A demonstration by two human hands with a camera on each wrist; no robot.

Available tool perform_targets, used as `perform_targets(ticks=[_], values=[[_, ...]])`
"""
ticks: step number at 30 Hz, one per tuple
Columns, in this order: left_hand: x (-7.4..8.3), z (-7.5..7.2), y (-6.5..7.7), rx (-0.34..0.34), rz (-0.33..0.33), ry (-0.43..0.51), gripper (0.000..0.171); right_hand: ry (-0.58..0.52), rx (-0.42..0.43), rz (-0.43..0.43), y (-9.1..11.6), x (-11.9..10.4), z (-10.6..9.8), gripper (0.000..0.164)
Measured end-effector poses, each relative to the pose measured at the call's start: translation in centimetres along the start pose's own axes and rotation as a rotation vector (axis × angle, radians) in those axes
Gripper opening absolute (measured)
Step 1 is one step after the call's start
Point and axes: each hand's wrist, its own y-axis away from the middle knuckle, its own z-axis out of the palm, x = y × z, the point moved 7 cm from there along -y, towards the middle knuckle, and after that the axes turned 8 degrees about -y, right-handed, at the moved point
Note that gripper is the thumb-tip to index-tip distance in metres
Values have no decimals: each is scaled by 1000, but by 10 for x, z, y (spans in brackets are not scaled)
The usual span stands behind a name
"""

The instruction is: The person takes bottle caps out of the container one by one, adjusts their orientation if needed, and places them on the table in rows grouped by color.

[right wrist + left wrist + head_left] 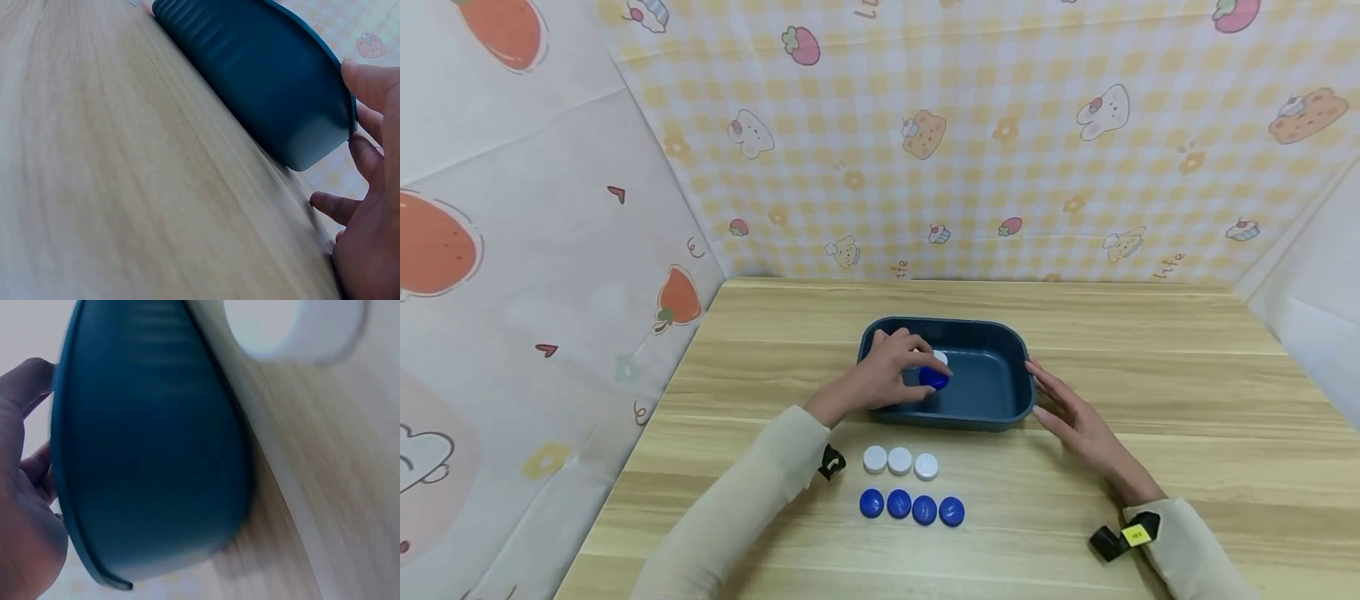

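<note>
Blue cap [933,379], left hand [890,367] pinching it: seems light, stiff (maybe slippery), best held edgewise; right hand [1078,423] spread against tub [958,421].

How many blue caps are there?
5: four blue caps in a row on the table, one cap pinched by the left hand at the box. More may be hidden behind that hand.

- Box [988,387]: dark blue-green
- White discs [900,461] and blue discs [898,503] at six o'clock
- Table [1150,375]: light brown, streaky
- Back cloth [970,167], twelve o'clock: yellow-and-white checks
- Side cloth [512,167], nine o'clock: white, red strawberries [679,295]
</note>
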Motion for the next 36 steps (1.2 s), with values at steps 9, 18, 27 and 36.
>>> perform_targets(ticks=[9, 18, 27, 36], values=[[39, -13, 6, 139, 158, 35, 26, 3, 0, 6, 0, -2, 1, 61], [75, -8, 13, 138, 236, 42, 27, -2, -2, 26, 1, 2, 0, 61], [107, 8, 22, 36, 268, 24, 28, -5, -7, 15, 1, 1, 1, 61], [128, 33, 29, -139, 318, -47, 28, 2, -1, 21, 0, 1, 1, 60]])
